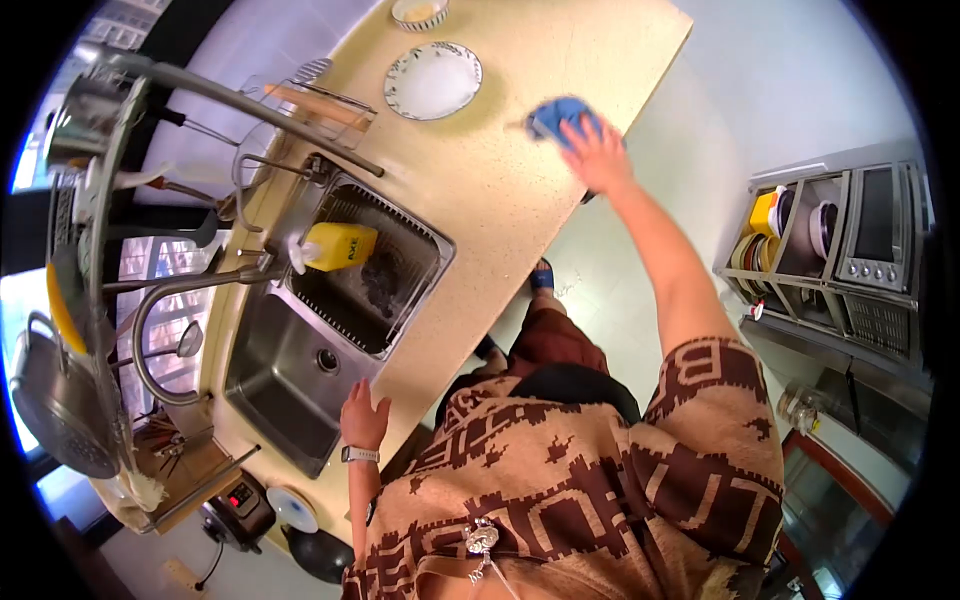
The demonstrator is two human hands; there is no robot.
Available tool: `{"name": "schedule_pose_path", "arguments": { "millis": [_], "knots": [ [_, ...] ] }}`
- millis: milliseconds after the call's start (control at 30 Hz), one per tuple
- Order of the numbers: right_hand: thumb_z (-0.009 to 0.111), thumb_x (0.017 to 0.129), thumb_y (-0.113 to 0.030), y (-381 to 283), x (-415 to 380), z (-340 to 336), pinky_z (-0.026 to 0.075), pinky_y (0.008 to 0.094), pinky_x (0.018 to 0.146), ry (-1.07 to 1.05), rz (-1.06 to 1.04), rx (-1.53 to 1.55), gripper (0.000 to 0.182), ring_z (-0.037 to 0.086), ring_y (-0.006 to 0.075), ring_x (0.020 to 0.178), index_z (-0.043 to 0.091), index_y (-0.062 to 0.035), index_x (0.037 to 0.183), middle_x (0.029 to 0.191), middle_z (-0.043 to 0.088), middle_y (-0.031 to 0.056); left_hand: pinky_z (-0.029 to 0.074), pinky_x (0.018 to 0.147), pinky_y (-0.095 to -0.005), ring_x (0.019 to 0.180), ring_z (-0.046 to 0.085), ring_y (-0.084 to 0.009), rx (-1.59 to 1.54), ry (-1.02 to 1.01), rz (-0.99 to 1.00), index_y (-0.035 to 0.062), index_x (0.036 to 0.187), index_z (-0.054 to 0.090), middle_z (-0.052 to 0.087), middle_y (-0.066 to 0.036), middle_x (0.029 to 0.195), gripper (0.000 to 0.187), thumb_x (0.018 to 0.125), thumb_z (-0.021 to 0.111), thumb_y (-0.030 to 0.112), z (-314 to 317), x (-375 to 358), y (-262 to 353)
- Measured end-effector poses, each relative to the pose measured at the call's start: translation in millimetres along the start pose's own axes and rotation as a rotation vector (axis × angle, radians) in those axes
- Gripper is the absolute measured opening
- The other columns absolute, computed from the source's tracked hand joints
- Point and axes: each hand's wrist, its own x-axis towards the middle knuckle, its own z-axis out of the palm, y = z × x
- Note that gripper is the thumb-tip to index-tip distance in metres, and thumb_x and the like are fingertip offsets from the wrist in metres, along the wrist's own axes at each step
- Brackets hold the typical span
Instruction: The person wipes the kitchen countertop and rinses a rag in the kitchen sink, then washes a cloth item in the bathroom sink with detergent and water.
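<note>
My right hand [597, 157] is pressed on a crumpled blue cloth [563, 119] at the counter's edge, its fingers over the cloth and slightly blurred. My left hand [365, 414], with a watch on the wrist, rests by the near rim of the empty sink basin [290, 372]; its fingers are apart and hold nothing. Beyond the blue cloth, a white plate with a leaf-patterned rim [433, 81] lies on the beige counter [500, 190]. A small ribbed bowl [419, 13] sits past the plate.
A yellow bottle [340, 246] lies in the second basin, which holds a rack [420, 290]. The faucet [150, 310] curves over the sinks. A metal dish rack [230, 98] with utensils and pans stands along the left. At the right is a shelf unit [845, 215] with dishes and an oven.
</note>
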Motion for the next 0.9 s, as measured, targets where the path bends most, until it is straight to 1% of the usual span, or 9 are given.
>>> {"name": "schedule_pose_path", "arguments": {
  "millis": [133, 233, 333, 400, 500, 567, 667, 733, 900],
  "knots": [
    [0.028, 0.097, -0.060, 38, 56, -15, 0.009, 0.0478, 0.119, -0.008, 0.044, 0.039, 0.061, 0.011, 0.0329, 0.147, 0.021, -0.0365, 0.153, 0.161, 0.015, 0.0049, 0.044, 0.099, -0.0454, 0.118, 0.053, -0.0407, -0.053, -0.005, -0.023, -0.0011, 0.132, 0.051, 0.054, -0.027, 0.130, 0.062, 0.082, 0.070, 0.029, 3, 20, 56],
    [0.028, 0.095, -0.065, 20, 59, -25, 0.006, 0.0499, 0.119, -0.045, 0.067, 0.085, 0.072, 0.007, 0.0361, 0.148, 0.018, -0.0262, 0.155, 0.161, 0.012, 0.0075, 0.045, 0.099, -0.0449, 0.119, 0.053, -0.0415, -0.046, 0.006, 0.083, -0.0008, 0.132, 0.051, 0.053, -0.028, 0.131, 0.062, 0.080, 0.072, 0.025, 7, 42, 105],
    [0.030, 0.093, -0.067, -16, 11, -16, 0.002, 0.0518, 0.118, -0.125, -0.200, 0.058, 0.075, 0.008, 0.0369, 0.147, 0.019, -0.0255, 0.154, 0.160, 0.018, 0.0094, 0.044, 0.100, -0.0448, 0.121, 0.051, -0.0415, -0.063, 0.017, 0.146, -0.0005, 0.133, 0.049, 0.051, -0.028, 0.133, 0.064, 0.080, 0.072, 0.026, 1, 78, 168],
    [0.035, 0.094, -0.062, -32, -31, -26, 0.005, 0.0514, 0.118, -0.215, -0.510, 0.097, 0.068, 0.011, 0.0344, 0.148, 0.025, -0.0284, 0.153, 0.158, 0.025, 0.0080, 0.042, 0.101, -0.0448, 0.122, 0.050, -0.0409, -0.083, 0.017, 0.159, -0.0006, 0.134, 0.048, 0.050, -0.027, 0.135, 0.066, 0.079, 0.073, 0.027, -11, 94, 201],
    [0.039, 0.095, -0.056, -5, -32, -16, 0.008, 0.0505, 0.118, -0.068, -0.733, 0.231, 0.060, 0.014, 0.0317, 0.147, 0.031, -0.0330, 0.150, 0.156, 0.031, 0.0056, 0.043, 0.101, -0.0445, 0.122, 0.050, -0.0417, -0.016, -0.081, 0.188, -0.0001, 0.134, 0.048, 0.049, -0.027, 0.136, 0.067, 0.079, 0.073, 0.027, -23, 112, 229],
    [0.041, 0.095, -0.054, 18, -2, -9, 0.011, 0.0503, 0.118, -0.029, -0.604, 0.161, 0.055, 0.018, 0.0308, 0.146, 0.037, -0.0356, 0.147, 0.153, 0.037, 0.0044, 0.042, 0.101, -0.0447, 0.122, 0.050, -0.0417, -0.050, -0.074, 0.157, -0.0001, 0.134, 0.048, 0.049, -0.027, 0.136, 0.067, 0.079, 0.073, 0.027, -27, 113, 237],
    [0.033, 0.099, -0.052, 61, 64, -26, 0.011, 0.0510, 0.118, -0.031, -0.369, 0.044, 0.055, 0.020, 0.0313, 0.146, 0.025, -0.0364, 0.151, 0.156, 0.029, 0.0051, 0.042, 0.102, -0.0455, 0.122, 0.050, -0.0423, -0.077, -0.041, 0.106, 0.0001, 0.135, 0.048, 0.049, -0.028, 0.136, 0.066, 0.080, 0.072, 0.028, -26, 99, 229],
    [0.037, 0.097, -0.053, 80, 100, -24, 0.011, 0.0519, 0.118, 0.004, -0.286, 0.059, 0.058, 0.017, 0.0313, 0.146, 0.025, -0.0354, 0.151, 0.156, 0.029, 0.0063, 0.042, 0.102, -0.0454, 0.122, 0.050, -0.0428, -0.053, -0.139, 0.014, 0.0006, 0.135, 0.048, 0.049, -0.028, 0.136, 0.066, 0.080, 0.071, 0.031, -29, 88, 226],
    [0.037, 0.097, -0.053, 108, 163, -32, 0.012, 0.0525, 0.117, 0.012, -0.102, 0.010, 0.060, 0.016, 0.0320, 0.146, 0.021, -0.0352, 0.152, 0.159, 0.023, 0.0069, 0.043, 0.097, -0.0470, 0.112, 0.057, -0.0395, -0.081, -0.059, -0.104, 0.0035, 0.131, 0.050, 0.055, -0.023, 0.129, 0.060, 0.081, 0.069, 0.030, -20, 43, 206]
  ]
}}
